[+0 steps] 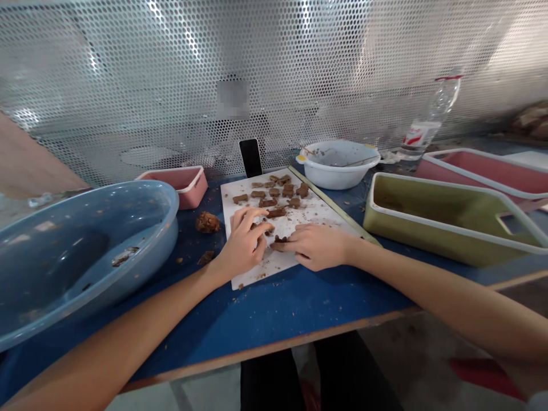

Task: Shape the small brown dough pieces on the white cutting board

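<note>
My left hand (243, 242) is over the white board (310, 211), its fingers bent and spread apart. A small brown clay-like piece (268, 229) lies by its fingertips; whether they touch it I cannot tell. My right hand (319, 245) rests on the board with its fingers close together. Its fingertips are on another dark brown clay-like piece (280, 240), partly hidden. Beyond both hands, several shaped brown pieces (288, 190) lie in loose rows, some bone-like. Crumbs are scattered around them.
A large blue basin (169, 228), a small pink bin (194, 191) and a brown lump (208, 222) are at left. A phone (250, 158) leans on the perforated metal. A white basin (338, 174), green bin (428, 225), pink bin (483, 171) and bottle (423, 128) stand right.
</note>
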Demonstrator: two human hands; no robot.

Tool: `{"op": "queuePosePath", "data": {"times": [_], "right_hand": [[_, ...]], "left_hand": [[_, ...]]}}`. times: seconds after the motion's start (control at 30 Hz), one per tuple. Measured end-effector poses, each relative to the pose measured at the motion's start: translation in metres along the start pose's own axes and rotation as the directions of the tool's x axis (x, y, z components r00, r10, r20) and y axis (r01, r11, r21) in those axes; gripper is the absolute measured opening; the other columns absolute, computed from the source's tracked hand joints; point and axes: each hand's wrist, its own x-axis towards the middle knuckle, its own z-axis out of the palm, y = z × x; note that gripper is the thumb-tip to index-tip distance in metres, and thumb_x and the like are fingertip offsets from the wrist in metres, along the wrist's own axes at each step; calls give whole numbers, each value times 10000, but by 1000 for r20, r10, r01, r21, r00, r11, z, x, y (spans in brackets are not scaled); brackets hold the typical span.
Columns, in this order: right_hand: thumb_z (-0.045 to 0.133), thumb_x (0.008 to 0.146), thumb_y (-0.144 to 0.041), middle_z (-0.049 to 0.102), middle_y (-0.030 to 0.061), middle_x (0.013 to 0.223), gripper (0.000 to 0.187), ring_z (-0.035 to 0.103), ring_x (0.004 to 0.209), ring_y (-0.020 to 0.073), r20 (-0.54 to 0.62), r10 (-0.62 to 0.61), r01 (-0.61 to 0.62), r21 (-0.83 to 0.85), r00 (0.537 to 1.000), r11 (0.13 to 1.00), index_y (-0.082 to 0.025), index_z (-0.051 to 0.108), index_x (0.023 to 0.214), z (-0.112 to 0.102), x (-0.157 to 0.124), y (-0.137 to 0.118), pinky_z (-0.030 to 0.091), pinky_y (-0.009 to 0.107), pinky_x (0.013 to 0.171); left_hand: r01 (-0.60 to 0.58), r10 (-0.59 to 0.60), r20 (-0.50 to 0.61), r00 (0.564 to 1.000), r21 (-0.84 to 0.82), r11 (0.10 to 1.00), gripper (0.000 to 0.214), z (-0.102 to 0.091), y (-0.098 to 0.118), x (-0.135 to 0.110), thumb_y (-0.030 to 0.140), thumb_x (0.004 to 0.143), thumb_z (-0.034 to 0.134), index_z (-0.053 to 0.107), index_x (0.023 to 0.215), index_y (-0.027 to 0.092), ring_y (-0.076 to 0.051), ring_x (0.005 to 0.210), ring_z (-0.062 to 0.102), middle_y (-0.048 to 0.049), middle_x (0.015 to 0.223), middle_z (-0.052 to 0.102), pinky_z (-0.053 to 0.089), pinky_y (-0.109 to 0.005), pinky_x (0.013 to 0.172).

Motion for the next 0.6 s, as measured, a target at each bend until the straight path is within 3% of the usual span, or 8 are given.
{"op": "queuePosePath", "data": {"times": [0.2,0.6], "right_hand": [[513,985,-126,791,76,913,487,651,822,226,-76,-63,67,48,995,997,-194,793,1378,3,-1,4,494,386,854],[545,1000,-139,796,79,939,524,643,810,223,-53,-65,64,-21,997,998,-201,735,1484,1,-4,9,475,373,824]], "left_hand": [[9,-9,-5,1000,10,1000,294,3,-1,0,82,1002,518,758,1134,188,-372,1383,509,-175,1455,643,456,-622,1154],[35,-35,-16,999,2,999,288,3,-2,0,66,1007,510,737,1128,195,-353,1363,526,-158,1434,654,457,-603,1155]]}}
